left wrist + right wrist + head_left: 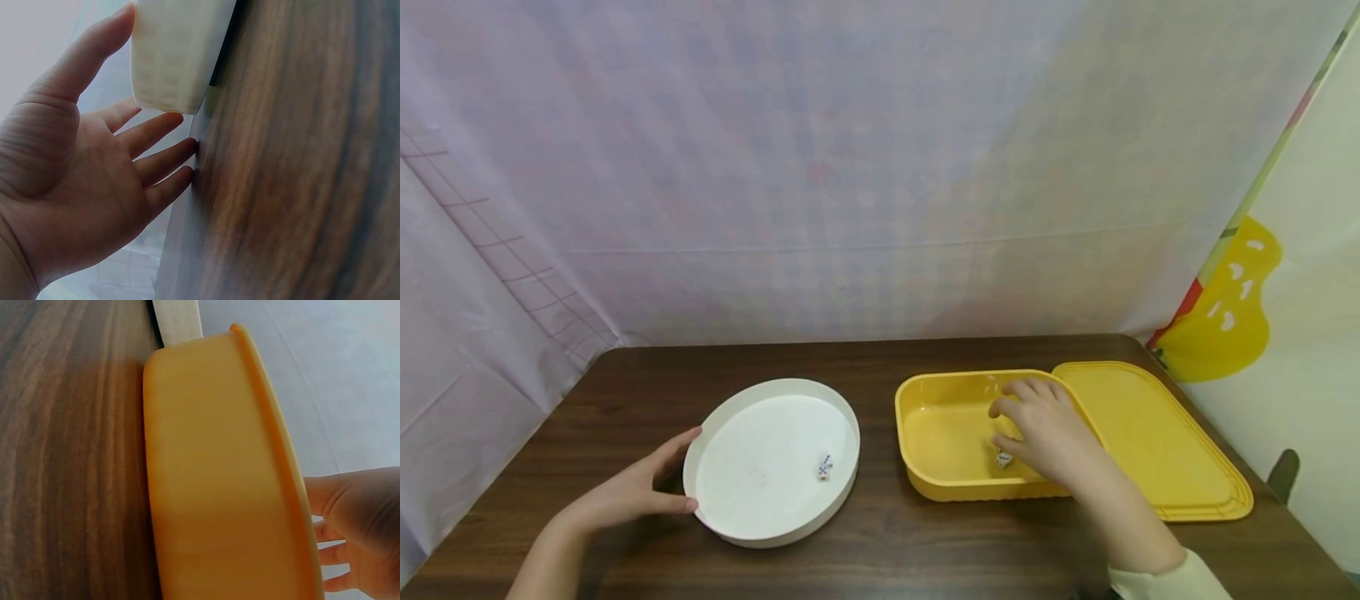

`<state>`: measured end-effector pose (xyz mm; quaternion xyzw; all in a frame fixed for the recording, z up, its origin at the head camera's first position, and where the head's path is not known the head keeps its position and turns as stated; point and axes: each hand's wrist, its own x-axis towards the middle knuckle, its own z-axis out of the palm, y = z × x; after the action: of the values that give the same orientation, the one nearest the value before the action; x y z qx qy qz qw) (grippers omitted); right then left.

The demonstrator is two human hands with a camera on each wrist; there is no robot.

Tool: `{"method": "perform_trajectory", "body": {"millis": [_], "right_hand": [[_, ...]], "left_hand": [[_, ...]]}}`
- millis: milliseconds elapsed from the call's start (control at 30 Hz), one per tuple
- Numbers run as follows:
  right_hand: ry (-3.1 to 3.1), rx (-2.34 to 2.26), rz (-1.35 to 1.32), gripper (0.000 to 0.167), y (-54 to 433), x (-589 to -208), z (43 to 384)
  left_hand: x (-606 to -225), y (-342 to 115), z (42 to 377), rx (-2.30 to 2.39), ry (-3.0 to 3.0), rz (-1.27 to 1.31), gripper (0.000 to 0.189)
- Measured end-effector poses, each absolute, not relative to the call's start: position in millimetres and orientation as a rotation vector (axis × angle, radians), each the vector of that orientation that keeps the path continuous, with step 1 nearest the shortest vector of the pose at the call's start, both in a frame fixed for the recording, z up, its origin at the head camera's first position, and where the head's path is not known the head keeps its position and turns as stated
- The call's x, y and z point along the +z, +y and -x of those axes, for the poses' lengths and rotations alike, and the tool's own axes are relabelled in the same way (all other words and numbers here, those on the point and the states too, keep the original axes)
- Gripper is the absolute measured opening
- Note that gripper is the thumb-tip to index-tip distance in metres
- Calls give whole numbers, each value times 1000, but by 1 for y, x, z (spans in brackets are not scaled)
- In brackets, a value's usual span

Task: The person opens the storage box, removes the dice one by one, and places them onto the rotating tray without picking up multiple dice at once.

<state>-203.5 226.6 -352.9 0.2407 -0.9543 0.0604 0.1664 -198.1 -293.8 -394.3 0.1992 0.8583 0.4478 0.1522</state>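
Observation:
A round white tray [760, 517] with a low wall sits left of centre in the head view, with small white dice [824, 468] lying together inside it on the right. My left hand [632, 492] is at the tray's left side, thumb and fingers spread, fingertips at its wall. In the left wrist view the fingers [156, 134] are extended beside the wall. On the right, my right hand [1045, 425] reaches over a yellow rectangular box [925, 483], fingers loosely bent and apart. A white die [1003, 459] shows inside the box, just below the thumb. The box wall hides part of this hand in the right wrist view.
A flat yellow lid [1165, 450] lies right of the box, along the right side of the brown wooden table [880, 558]. A pale patterned curtain [850, 167] hangs behind the table's back edge.

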Motion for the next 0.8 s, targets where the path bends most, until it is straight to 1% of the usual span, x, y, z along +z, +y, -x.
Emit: {"method": "perform_trajectory", "body": {"millis": [367, 633, 800], "right_hand": [[-2776, 169, -650, 23, 229, -361, 208], [-2833, 180, -620, 18, 228, -366, 211], [-2860, 181, -601, 15, 228, -368, 212]], "left_hand": [[-393, -293, 198, 1274, 2470, -578, 94], [-394, -293, 197, 1295, 2452, -530, 95], [-393, -293, 198, 1284, 2463, -557, 95]]}}
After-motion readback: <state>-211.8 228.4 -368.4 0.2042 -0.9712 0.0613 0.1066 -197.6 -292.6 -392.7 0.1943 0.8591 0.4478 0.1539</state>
